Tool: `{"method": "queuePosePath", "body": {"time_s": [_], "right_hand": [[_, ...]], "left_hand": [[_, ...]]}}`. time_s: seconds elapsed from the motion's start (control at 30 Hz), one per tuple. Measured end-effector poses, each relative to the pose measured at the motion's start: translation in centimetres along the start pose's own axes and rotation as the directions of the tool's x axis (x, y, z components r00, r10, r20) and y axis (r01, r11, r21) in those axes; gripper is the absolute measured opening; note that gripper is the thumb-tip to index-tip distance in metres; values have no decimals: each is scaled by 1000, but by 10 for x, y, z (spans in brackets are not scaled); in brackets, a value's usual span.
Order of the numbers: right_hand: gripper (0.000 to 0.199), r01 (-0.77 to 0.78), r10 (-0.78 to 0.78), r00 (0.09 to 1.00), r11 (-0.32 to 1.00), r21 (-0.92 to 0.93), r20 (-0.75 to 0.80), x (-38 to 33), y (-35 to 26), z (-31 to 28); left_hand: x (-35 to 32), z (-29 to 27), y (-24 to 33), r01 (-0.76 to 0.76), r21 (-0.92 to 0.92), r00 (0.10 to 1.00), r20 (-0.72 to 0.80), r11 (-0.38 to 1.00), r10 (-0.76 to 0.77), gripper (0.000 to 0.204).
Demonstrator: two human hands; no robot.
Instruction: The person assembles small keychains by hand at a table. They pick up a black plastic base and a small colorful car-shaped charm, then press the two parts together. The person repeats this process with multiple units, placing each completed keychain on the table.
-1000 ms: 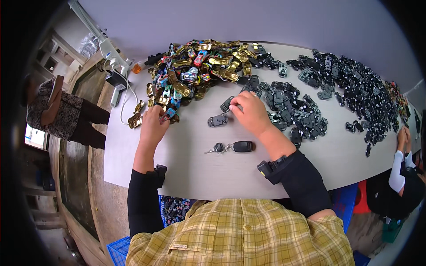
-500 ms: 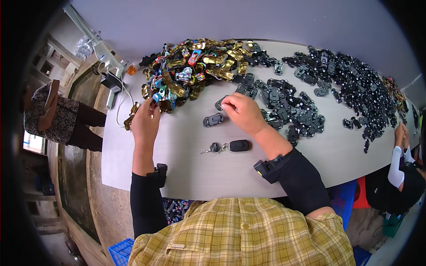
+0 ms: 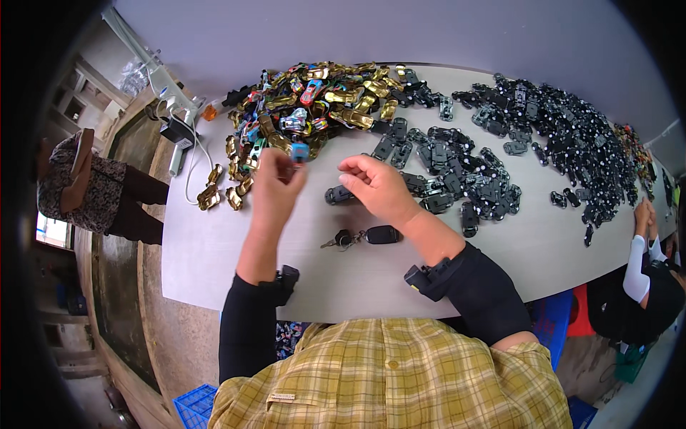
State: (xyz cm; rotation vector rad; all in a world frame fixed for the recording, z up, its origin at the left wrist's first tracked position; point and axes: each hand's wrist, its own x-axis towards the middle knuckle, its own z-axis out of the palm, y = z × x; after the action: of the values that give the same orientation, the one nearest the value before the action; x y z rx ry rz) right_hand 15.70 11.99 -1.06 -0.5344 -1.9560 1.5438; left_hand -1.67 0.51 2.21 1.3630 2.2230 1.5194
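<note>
My left hand (image 3: 276, 186) pinches a small blue toy car body (image 3: 299, 151) between thumb and fingers, held just in front of the heap of toy car bodies (image 3: 346, 95), many of them gold. My right hand (image 3: 379, 184) hovers opposite, fingers apart and pointing left, with nothing visible between them. A dark grey toy car chassis (image 3: 337, 194) lies on the table by its thumb, partly covered by the hand. Beyond and to the right of that hand spreads a group of similar dark chassis (image 3: 450, 163).
A key with a black fob (image 3: 382, 234) lies on the pale table (image 3: 343, 286) nearer to me. A larger pile of black chassis (image 3: 572, 132) covers the right side. A white cable (image 3: 191, 171) runs along the left edge. Other people are at both sides.
My left hand has come away from the car body heap, rightward, with the blue body in it. My right hand has shifted slightly left and nearer, its fingers spreading.
</note>
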Motion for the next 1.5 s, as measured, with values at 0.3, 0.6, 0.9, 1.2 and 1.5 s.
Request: {"method": "queuePosePath", "body": {"time_s": [0.3, 0.6, 0.9, 1.2, 1.5], "right_hand": [[28, 7, 11, 997, 976, 219, -82, 1, 6, 17], [26, -172, 167, 981, 984, 44, 94, 16, 26, -25], [32, 266, -329, 941, 867, -422, -81, 14, 18, -29], [41, 152, -151, 988, 985, -78, 16, 7, 11, -16], [33, 9, 10, 997, 975, 224, -80, 6, 12, -5]], "left_hand": [[-19, 47, 12, -277, 122, 948, 197, 953, 250, 38], [-22, 23, 1, -397, 264, 820, 533, 879, 210, 47], [-7, 35, -25, 651, -353, 714, 584, 672, -385, 20], [-12, 36, -20, 662, -516, 713, 658, 543, -244, 26], [-20, 46, -18, 451, -566, 843, 525, 690, -120, 38]]}}
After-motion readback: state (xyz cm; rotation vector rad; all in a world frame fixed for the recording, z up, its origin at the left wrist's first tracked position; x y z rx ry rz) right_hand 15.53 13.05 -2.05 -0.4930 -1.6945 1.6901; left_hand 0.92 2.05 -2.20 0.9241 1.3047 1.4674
